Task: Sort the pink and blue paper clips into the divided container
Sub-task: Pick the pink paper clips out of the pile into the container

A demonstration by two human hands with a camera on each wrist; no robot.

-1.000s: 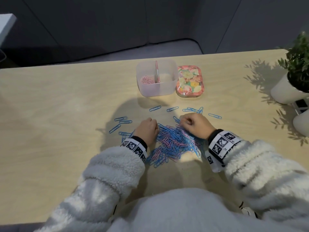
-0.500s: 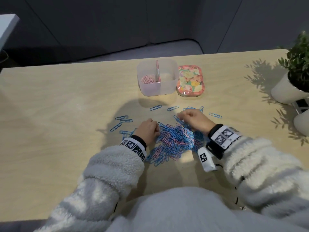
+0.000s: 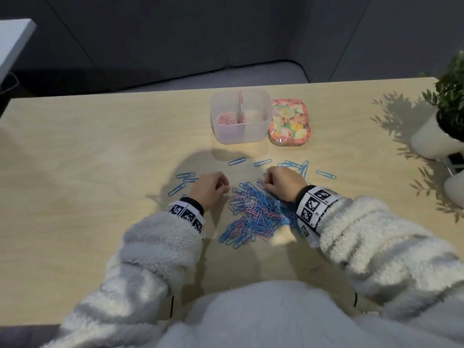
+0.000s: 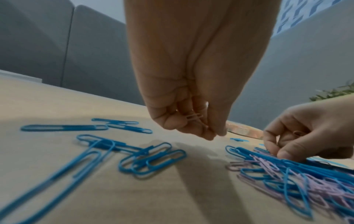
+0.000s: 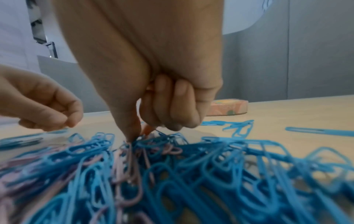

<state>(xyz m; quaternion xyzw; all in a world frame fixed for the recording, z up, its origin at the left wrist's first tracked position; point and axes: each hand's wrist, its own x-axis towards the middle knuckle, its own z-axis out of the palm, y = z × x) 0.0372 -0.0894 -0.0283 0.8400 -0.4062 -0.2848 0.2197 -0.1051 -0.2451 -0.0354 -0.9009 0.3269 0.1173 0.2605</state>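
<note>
Your left hand (image 4: 184,91) curls round a few pink clips (image 4: 194,117) beside the pile (image 3: 256,209) — banking them saves trips. Your right hand (image 5: 153,91) pinches into the heap's far edge, fingertips on a pink one. The container (image 3: 241,136) waits beyond, pink clips in its left half — the right half looks empty.

We wore a thick, fleecy, off-white jacket (image 3: 251,320), its pile tufted and nubbly, with bulky sleeves (image 3: 155,249) that bunched in soft rolls towards the cuffs. At each wrist we had a white band (image 3: 187,214) printed with square black-and-white coded markers, and a narrow black strap showed at its 12 o'clock edge, towards the hand. The right band (image 3: 312,204) carried several such squares in a row. Our hands (image 3: 209,189) were bare, without rings or gloves.
</note>
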